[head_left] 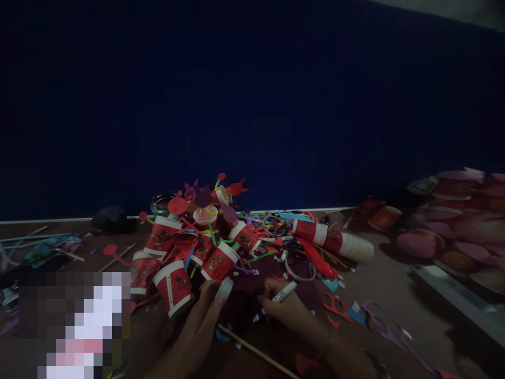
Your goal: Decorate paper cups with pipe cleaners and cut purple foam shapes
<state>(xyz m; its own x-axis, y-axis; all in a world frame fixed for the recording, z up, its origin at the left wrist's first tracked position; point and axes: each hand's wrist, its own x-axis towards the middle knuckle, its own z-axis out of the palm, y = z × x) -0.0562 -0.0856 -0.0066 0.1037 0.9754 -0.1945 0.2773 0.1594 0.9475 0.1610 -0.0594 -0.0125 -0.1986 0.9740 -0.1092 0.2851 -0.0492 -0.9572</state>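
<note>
My right hand (282, 308) is closed around a white marker (287, 291), its dark purple lower end angled down to the left. That end is close over a dark purple sheet of paper (252, 276). On the sheet's left side is my left hand (203, 310), closed on a small whitish roll that looks like tape (224, 291). Its fingertips are partly hidden in the dim light. Just beyond this hand lie red paper cups (172, 284) with white rims, some fitted with coloured strips and paper discs. A thin wooden stick (256, 351) lies between my forearms.
Nested paper cups (351, 245) lie on their side at the back right. More red cups (453, 210) are heaped at far right, blurred. Purple paper offcuts (381, 323) and red scraps (337, 305) are scattered on the table. A dark blue wall (252, 105) stands behind. The lower left is pixelated.
</note>
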